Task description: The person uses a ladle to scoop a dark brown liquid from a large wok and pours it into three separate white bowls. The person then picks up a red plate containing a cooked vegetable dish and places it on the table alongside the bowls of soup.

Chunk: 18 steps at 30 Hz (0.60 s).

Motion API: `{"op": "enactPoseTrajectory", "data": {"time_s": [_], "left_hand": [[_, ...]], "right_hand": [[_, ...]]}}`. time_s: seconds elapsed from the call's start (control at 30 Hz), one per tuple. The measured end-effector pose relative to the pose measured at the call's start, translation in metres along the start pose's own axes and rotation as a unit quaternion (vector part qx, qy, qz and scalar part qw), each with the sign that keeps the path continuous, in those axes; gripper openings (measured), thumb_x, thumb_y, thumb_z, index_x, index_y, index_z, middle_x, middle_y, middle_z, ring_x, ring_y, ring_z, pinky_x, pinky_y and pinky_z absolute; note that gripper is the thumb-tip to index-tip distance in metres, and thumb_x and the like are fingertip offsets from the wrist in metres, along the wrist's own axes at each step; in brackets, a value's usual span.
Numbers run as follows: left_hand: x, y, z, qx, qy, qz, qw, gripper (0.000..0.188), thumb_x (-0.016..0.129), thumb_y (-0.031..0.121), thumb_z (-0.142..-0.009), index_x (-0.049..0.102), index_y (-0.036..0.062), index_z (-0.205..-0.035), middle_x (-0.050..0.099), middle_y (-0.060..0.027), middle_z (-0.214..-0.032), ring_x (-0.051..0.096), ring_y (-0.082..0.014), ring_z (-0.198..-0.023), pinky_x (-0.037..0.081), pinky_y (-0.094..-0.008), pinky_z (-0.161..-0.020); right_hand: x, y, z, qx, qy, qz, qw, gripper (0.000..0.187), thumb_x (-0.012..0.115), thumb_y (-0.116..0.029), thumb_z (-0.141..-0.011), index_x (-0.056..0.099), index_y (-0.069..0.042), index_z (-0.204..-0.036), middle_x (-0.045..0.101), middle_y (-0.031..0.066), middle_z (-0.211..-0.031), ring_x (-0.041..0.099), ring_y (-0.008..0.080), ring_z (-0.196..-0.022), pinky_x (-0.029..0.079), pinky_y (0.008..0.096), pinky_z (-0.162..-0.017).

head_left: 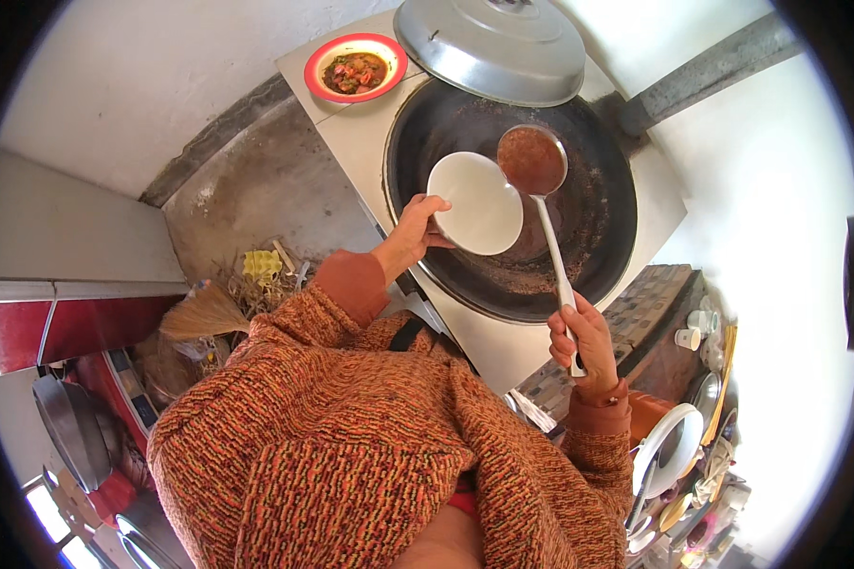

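Note:
A white bowl [476, 204] is held over the wok by my left hand [417, 228], thumb on its rim and fingers beneath; no food shows inside it. My right hand [584, 339] grips the white handle of a ladle [552, 242]. Reddish-brown sauce [531, 159] fills the ladle's round cup, which is just right of the bowl, above the wok. The large dark wok [603, 213] sits sunk in a pale tiled stove top, and brown residue coats its inside.
Behind the wok leans a big metal lid [503, 47]. A red-rimmed plate [394, 83] with cooked food stands at the back left of the stove [351, 137]. A metal pipe [712, 76] slants at the back right. Low left lie a broom [204, 313] and straw; several dishes crowd the right.

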State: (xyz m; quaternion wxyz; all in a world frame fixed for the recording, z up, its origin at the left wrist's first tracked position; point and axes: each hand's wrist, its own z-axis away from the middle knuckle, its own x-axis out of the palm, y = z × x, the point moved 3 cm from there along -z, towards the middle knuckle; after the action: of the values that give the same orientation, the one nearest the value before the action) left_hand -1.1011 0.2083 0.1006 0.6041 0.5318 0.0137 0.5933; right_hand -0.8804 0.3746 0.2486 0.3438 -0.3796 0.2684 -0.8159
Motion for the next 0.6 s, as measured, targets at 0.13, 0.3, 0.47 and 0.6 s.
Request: {"op": "enactPoseTrajectory", "data": {"time_s": [0.13,0.3,0.47,0.6], "left_hand": [[0.014,0.003,-0.010,0.000,0.015,0.029,0.999,0.055,0.061,0.027,-0.075,0.035,0.0009,-0.117,0.054,-0.0174,-0.104,0.063,-0.0302,-0.086,0.054,-0.0457,-0.072],[0.017,0.005,-0.013,0.022,-0.015,0.047,0.999,0.051,0.061,0.026,-0.077,0.036,0.0003,-0.113,0.053,-0.0176,-0.107,0.063,-0.0306,-0.086,0.055,-0.0468,-0.074],[0.021,0.011,0.000,0.035,-0.056,0.059,0.996,0.047,0.060,0.022,-0.078,0.038,-0.0010,-0.113,0.050,-0.0161,-0.111,0.061,-0.0297,-0.091,0.054,-0.0495,-0.079],[0.017,0.015,0.006,0.039,-0.035,0.056,0.997,0.044,0.059,0.021,-0.078,0.041,-0.0004,-0.112,0.051,-0.0136,-0.109,0.057,-0.0264,-0.100,0.055,-0.0484,-0.077]], "right_hand": [[-0.002,0.005,0.011,-0.020,0.001,0.026,0.999,0.040,0.048,-0.010,-0.092,0.038,-0.001,-0.130,0.051,0.0050,-0.069,0.043,0.0068,-0.041,0.037,0.0198,-0.034],[0.003,0.015,0.018,-0.040,0.025,0.071,0.996,0.045,0.051,-0.009,-0.091,0.037,-0.001,-0.132,0.051,0.0041,-0.068,0.043,0.0071,-0.040,0.038,0.0197,-0.034],[0.003,0.032,0.024,-0.074,0.076,0.183,0.977,0.047,0.051,-0.009,-0.090,0.035,-0.003,-0.135,0.049,0.0005,-0.066,0.044,0.0048,-0.042,0.038,0.0185,-0.035],[-0.011,0.051,0.025,-0.157,0.123,0.374,0.906,0.051,0.051,-0.009,-0.091,0.031,-0.003,-0.138,0.054,0.0036,-0.072,0.051,0.0069,-0.049,0.041,0.0210,-0.044]]}}
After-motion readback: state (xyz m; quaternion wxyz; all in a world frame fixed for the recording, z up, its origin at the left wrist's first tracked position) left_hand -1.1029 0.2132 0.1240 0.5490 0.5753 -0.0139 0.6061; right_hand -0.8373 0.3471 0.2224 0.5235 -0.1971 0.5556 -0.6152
